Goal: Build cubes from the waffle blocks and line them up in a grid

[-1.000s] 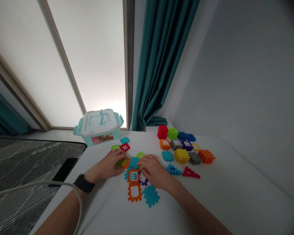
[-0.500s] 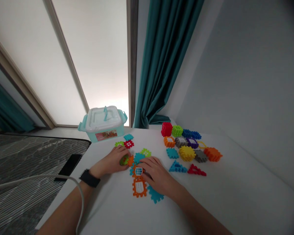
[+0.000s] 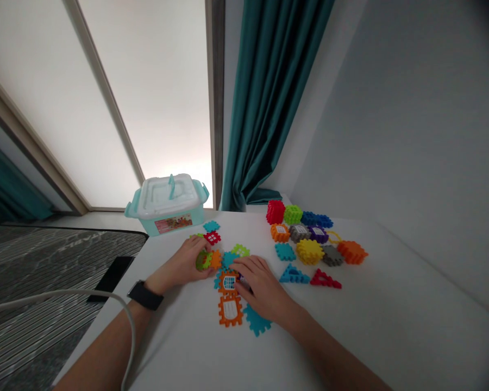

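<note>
My left hand curves its fingers and thumb round a green interlocking tile beside an orange tile. A red window tile lies just beyond its fingertips. My right hand has its fingers over the edge of a blue tile. Between those fingers and the thumb a purple tile shows, mostly hidden. An orange window tile lies against the right thumb, with another orange tile nearer me. A large blue tile pokes out below the right hand.
Stacks of coloured tiles, among them a yellow stack, stand at the right on the white table. A lidded turquoise box sits at the far left. A black phone lies left of the table; a white cable crosses my left forearm.
The left fingers have lifted and shifted slightly, showing more of the green and orange tiles. More of the purple tile shows by my right hand. The whole view has shifted a little.
</note>
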`<action>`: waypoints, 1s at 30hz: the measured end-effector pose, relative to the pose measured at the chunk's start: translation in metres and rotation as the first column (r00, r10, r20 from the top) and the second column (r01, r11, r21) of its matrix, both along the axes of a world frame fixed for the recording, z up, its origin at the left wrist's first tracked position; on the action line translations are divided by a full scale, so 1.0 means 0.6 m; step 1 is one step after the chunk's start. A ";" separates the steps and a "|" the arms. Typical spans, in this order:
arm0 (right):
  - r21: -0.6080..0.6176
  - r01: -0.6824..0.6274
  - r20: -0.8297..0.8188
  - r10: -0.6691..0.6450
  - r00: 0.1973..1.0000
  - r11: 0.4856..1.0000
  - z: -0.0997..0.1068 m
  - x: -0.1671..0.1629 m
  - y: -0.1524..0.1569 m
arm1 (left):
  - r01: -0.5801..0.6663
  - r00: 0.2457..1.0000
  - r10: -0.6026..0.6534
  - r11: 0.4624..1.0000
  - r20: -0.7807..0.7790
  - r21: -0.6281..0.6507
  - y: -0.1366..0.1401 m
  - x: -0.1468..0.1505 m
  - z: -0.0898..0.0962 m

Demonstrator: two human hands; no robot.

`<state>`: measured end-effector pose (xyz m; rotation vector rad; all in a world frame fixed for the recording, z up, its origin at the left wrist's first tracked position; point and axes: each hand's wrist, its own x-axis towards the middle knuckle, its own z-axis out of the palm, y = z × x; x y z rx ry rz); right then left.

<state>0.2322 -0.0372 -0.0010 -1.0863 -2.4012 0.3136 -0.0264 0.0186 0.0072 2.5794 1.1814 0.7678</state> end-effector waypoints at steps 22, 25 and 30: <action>0.002 -0.011 -0.080 0.011 0.997 1.000 -0.004 0.008 0.007 | 0.138 0.989 -0.137 0.990 0.058 -0.012 -0.030 0.062 -0.012; -0.013 -0.015 -0.087 0.013 0.996 1.000 -0.002 0.009 0.009 | 0.149 0.988 -0.148 0.989 0.050 -0.017 -0.028 0.061 -0.014; -0.003 0.022 -0.085 -0.022 0.996 1.000 -0.005 0.018 0.016 | 0.121 0.992 -0.119 0.992 0.034 -0.035 -0.020 0.052 -0.020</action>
